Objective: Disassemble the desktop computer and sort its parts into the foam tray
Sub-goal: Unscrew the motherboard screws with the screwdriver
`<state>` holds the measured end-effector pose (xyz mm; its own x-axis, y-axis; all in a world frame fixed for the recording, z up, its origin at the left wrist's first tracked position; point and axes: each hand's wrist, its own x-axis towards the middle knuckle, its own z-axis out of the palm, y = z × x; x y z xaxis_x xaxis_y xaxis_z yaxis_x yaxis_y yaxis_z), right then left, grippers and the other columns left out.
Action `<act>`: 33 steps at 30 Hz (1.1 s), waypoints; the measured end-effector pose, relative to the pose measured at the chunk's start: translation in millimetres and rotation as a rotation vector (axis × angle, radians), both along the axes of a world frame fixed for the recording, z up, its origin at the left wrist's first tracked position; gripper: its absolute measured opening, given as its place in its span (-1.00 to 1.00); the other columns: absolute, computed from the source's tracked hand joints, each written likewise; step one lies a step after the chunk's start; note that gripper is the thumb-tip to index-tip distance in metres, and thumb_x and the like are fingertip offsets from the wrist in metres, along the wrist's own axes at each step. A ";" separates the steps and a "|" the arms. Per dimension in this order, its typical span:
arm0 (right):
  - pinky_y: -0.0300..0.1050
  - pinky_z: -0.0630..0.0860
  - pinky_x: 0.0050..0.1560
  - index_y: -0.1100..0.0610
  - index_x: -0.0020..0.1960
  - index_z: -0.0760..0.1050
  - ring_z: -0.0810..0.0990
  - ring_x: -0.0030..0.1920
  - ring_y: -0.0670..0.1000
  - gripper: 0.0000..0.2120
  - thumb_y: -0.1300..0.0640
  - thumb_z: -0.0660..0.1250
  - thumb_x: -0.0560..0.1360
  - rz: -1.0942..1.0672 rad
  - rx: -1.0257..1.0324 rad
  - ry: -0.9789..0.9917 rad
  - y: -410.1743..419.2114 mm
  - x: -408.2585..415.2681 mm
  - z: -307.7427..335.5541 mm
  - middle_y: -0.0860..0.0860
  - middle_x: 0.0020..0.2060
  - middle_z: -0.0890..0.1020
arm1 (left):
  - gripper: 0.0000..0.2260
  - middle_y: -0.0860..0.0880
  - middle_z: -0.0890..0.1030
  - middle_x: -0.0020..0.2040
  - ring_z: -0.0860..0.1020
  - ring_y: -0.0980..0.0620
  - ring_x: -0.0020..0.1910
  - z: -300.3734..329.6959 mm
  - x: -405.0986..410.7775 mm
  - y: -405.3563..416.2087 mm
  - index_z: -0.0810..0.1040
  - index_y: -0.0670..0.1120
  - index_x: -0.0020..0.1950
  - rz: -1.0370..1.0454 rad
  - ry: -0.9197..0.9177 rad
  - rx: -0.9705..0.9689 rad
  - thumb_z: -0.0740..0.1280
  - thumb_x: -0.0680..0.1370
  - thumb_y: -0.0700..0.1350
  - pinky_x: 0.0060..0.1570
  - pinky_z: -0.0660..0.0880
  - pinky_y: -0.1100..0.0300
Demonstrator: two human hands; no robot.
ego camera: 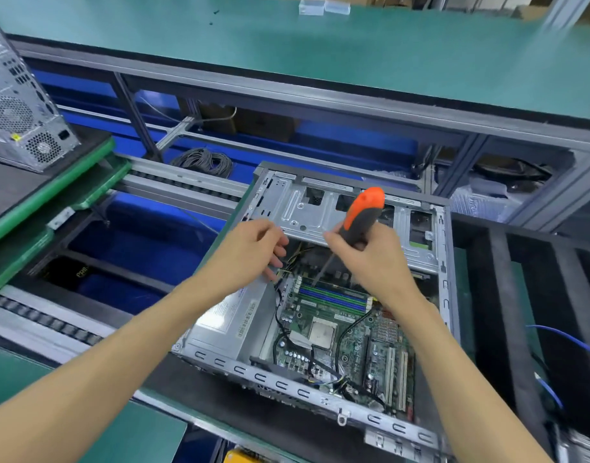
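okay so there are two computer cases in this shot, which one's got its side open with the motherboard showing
The computer case lying flat under the hands is open, its motherboard exposed. The other case, upright at far left, shows only its closed rear panel.

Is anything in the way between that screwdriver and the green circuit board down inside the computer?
Nothing visible blocks it. The right hand grips the screwdriver, and its shaft slants down past the metal drive cage through open space toward the motherboard. The left hand is off to the side, by the cables.
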<state>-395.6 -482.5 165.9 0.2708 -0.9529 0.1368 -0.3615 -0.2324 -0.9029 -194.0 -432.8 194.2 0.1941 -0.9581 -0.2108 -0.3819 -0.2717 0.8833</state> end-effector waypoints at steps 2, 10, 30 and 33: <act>0.05 0.51 -0.22 0.15 -0.16 0.60 0.60 -0.26 0.14 -0.66 -0.15 0.39 0.46 -0.009 0.006 -0.030 0.8 -3.7 3.7 0.17 -0.30 0.65 | -0.77 -0.17 0.63 -0.15 0.62 0.02 -0.29 -9.3 -7.8 1.4 0.59 -0.18 -0.05 -0.014 0.025 0.000 0.16 0.68 -0.19 -0.28 0.64 0.08; -0.32 0.32 -0.43 -0.05 -0.25 0.46 0.50 -0.41 -0.18 -0.74 -0.09 0.49 0.46 0.146 -0.028 0.385 1.0 19.2 -32.5 -0.11 -0.46 0.53 | -0.79 0.06 0.65 -0.07 0.55 0.03 -0.05 -34.0 8.7 -8.2 0.67 0.01 -0.02 -0.320 -0.729 -0.146 0.25 0.54 -0.19 -0.04 0.47 0.10; -0.26 0.32 -0.41 -0.06 -0.29 0.40 0.47 -0.43 -0.13 -0.70 -0.05 0.47 0.49 0.120 -0.069 0.427 0.7 34.9 -42.4 -0.12 -0.48 0.48 | -0.76 -0.01 0.58 -0.38 0.52 -0.03 -0.36 -34.6 6.8 -0.5 0.59 -0.06 -0.20 -0.275 -0.848 -0.132 0.17 0.55 -0.13 -0.24 0.53 -0.01; -0.23 0.34 -0.39 -0.07 -0.27 0.39 0.49 -0.40 -0.12 -0.70 -0.05 0.48 0.49 0.125 -0.075 0.444 1.2 36.2 -41.2 -0.12 -0.45 0.50 | -0.76 -0.01 0.58 -0.39 0.52 -0.02 -0.38 -34.8 7.1 -0.5 0.60 -0.06 -0.21 -0.275 -0.847 -0.135 0.17 0.56 -0.13 -0.25 0.53 0.00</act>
